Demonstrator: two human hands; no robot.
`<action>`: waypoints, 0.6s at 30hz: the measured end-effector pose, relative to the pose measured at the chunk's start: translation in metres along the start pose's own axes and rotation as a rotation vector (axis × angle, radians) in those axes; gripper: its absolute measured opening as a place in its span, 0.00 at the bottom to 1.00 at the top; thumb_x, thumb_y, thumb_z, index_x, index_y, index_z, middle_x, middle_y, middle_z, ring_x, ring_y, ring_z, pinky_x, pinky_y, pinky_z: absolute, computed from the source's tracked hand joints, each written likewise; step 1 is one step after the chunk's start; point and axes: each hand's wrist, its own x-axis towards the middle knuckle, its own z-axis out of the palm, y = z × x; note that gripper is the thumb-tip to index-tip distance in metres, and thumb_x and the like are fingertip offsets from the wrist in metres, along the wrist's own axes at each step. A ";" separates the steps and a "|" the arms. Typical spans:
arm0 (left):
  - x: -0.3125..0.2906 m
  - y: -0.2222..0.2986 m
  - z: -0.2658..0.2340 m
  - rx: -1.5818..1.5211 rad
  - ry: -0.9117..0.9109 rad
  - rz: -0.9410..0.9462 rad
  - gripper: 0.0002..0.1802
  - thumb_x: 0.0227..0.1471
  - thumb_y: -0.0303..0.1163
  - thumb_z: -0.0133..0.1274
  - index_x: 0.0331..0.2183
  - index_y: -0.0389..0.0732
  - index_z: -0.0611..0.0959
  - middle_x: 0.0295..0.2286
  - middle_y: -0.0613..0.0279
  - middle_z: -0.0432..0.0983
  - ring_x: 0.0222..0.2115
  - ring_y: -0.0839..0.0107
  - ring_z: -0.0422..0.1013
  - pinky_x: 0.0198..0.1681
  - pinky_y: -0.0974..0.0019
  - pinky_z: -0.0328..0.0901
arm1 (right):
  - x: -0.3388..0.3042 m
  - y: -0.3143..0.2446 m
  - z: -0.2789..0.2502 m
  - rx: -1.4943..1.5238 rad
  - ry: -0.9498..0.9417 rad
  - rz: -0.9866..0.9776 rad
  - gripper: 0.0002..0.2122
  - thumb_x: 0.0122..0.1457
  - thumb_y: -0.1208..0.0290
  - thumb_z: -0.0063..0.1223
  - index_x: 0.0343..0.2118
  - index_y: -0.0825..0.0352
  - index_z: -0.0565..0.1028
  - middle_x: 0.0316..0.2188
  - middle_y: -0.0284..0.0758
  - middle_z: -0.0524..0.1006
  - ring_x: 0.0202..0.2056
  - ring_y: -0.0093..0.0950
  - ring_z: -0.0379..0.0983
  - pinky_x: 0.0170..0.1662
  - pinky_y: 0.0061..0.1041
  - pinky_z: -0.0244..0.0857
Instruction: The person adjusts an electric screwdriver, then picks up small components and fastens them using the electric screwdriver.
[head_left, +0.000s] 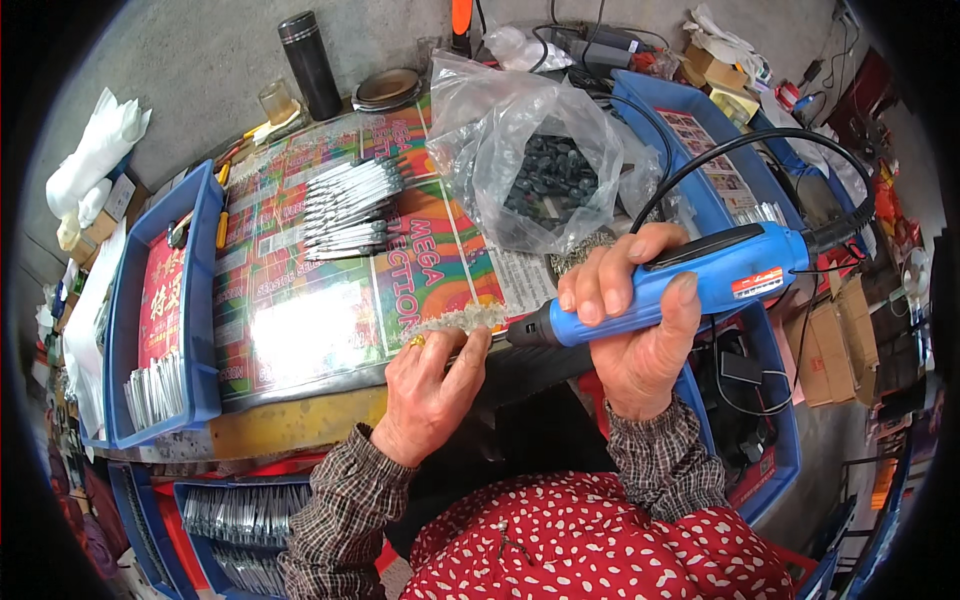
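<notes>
My right hand is wrapped round a blue electric screwdriver, which lies nearly level with its black nose pointing left. Close to that nose, my left hand has its fingers drawn together, a yellow ring on one of them. Whatever the left fingers pinch is too small or hidden to name. A little heap of pale, see-through bits lies just beyond the left fingertips. Farther back on the table rests a bundle of thin silvery-white rods with dark ends.
An open plastic bag of dark small parts stands behind the screwdriver. Blue trays hold rods at the left and below the table. The screwdriver's black cable loops at the right. A dark flask stands at the back.
</notes>
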 end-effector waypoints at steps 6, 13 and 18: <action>0.004 0.003 0.001 -0.073 -0.019 -0.070 0.19 0.33 0.17 0.58 0.34 0.35 0.78 0.27 0.57 0.70 0.25 0.64 0.71 0.25 0.66 0.67 | 0.001 -0.003 -0.002 -0.076 -0.011 -0.016 0.20 0.55 0.47 0.48 0.35 0.60 0.63 0.19 0.26 0.64 0.22 0.22 0.63 0.33 0.29 0.60; 0.004 0.003 -0.001 -0.124 -0.011 -0.076 0.19 0.32 0.16 0.58 0.33 0.34 0.78 0.28 0.56 0.70 0.26 0.63 0.71 0.25 0.66 0.67 | -0.002 -0.005 -0.003 -0.003 0.018 -0.005 0.18 0.52 0.54 0.54 0.36 0.62 0.64 0.19 0.31 0.66 0.23 0.25 0.65 0.34 0.30 0.61; 0.003 0.000 0.002 -0.104 0.034 -0.014 0.17 0.33 0.17 0.58 0.33 0.37 0.77 0.28 0.59 0.69 0.21 0.69 0.69 0.22 0.69 0.64 | -0.004 -0.004 -0.003 0.012 0.017 -0.011 0.18 0.52 0.55 0.54 0.36 0.63 0.64 0.18 0.32 0.66 0.23 0.25 0.65 0.34 0.30 0.61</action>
